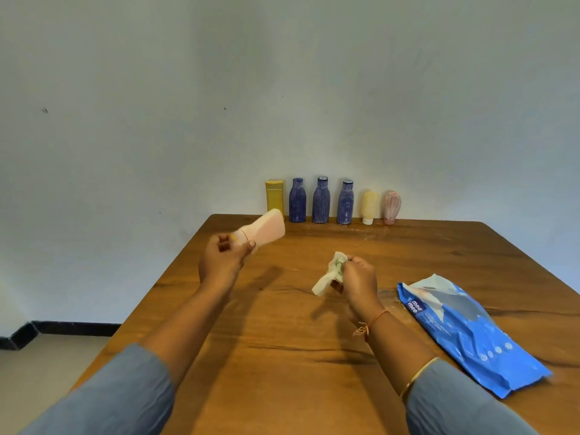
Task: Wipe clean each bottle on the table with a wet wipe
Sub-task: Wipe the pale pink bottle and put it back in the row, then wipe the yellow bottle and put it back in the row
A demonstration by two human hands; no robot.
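Holding the peach bottle (263, 229) by its neck, left hand (224, 257) fingers curl round it, lifting it above the table's (282, 324) left edge, body exposed for wiping. Right hand (357, 277) pinches the wet wipe (329, 274) mid-table. Six bottles (332, 200) line the far edge, apparently waiting.

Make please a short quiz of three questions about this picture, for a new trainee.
1. True or false: the crumpled white wet wipe in the right hand touches the pale pink plastic bottle.
2. What grips that bottle? A) the left hand B) the right hand C) nothing
3. How many dark blue narrow-necked bottles stand in the row at the far edge of the brown wooden table?

Key: 1 false, they are apart; 2 A; 3 three.
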